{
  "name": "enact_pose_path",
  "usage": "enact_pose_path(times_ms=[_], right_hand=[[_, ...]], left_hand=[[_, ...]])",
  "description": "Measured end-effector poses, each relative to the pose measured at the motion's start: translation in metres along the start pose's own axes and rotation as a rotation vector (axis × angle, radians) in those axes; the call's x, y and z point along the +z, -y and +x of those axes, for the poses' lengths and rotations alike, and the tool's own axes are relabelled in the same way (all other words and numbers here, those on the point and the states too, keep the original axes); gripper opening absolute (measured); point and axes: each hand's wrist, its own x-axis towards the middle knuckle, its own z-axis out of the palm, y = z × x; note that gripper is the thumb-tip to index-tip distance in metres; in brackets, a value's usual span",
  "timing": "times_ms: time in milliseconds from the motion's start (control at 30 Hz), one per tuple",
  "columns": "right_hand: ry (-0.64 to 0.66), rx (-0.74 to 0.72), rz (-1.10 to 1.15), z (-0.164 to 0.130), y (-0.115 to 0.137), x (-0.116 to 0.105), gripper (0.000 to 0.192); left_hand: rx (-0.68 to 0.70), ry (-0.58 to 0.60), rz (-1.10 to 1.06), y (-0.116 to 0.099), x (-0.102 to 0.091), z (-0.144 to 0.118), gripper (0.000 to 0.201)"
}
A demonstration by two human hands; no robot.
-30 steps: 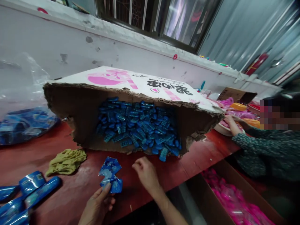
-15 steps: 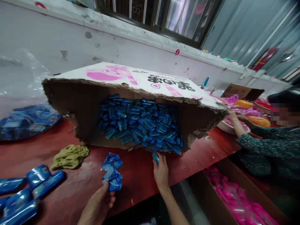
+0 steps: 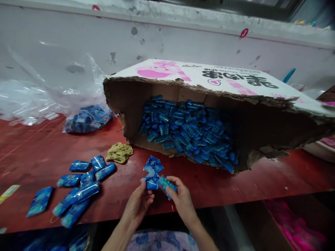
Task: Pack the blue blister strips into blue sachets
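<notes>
My left hand (image 3: 141,198) pinches a blue printed card (image 3: 153,164) with a notched middle, held above the table's front edge. Close beside it, my right hand (image 3: 181,197) grips a small clear packet of blue beads (image 3: 167,184); its near end meets the card's lower part. Behind both hands a torn cardboard box (image 3: 167,81) lies on its side, its mouth facing me. Many similar blue packets (image 3: 188,130) are heaped inside it.
Wrapped blue packages (image 3: 86,190) lie loosely on the red table (image 3: 125,209) at left. A crumpled yellow-green cloth (image 3: 119,152) sits near the box. Behind it stands a clear bag of blue cards (image 3: 90,118). Pink items (image 3: 293,223) fill a box below right.
My right hand has come away from the box mouth with a bead packet and brought it to the card in my left hand. The view has turned left.
</notes>
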Motion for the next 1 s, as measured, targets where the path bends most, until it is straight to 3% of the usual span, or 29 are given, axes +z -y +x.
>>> enact_pose_path(times_ms=[167,300,433,633,833,1000], right_hand=[[-0.048,-0.103,-0.179,0.002,-0.001,-0.001,0.021],[-0.091,-0.092,-0.157,0.002,0.003,-0.006,0.022],[-0.032,-0.045,-0.088,0.002,0.001,-0.006,0.023],[-0.026,-0.086,-0.118,-0.001,0.000,-0.002,0.022],[-0.068,-0.266,-0.466,0.009,-0.008,-0.006,0.021],[-0.167,-0.277,-0.791,0.010,-0.016,-0.008,0.027]], left_hand=[[-0.037,-0.019,0.055,0.000,-0.003,0.001,0.009],[-0.026,-0.054,0.055,-0.004,-0.004,0.002,0.011],[-0.043,-0.052,0.038,-0.005,-0.003,-0.002,0.015],[-0.083,-0.065,0.012,-0.007,0.000,-0.008,0.016],[0.010,-0.070,0.058,-0.007,-0.001,-0.006,0.009],[0.102,-0.003,0.048,-0.005,-0.007,-0.003,0.015]])
